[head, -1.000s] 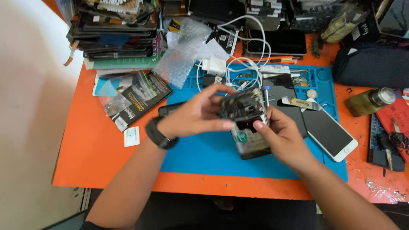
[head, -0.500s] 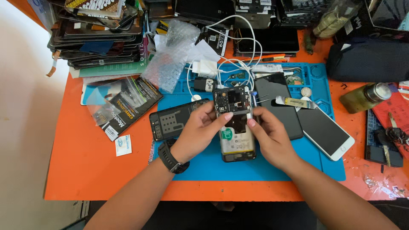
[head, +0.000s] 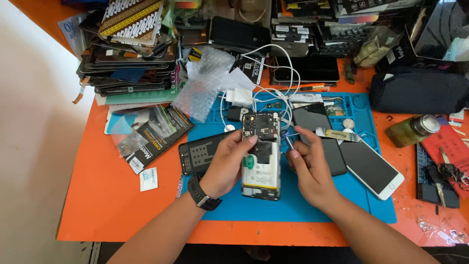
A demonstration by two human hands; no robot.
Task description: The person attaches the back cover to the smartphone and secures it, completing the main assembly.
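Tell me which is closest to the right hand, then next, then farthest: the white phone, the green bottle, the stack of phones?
From the right hand, in the head view:
1. White phone, just to its right on the blue mat.
2. Green bottle, farther right on the orange table.
3. Stack of phones, far corner on the left.

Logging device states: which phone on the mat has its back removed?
The opened phone held in the left hand, circuit board and battery exposed; the others lie closed.

bare forearms, black wristwatch on L wrist, prob. digital
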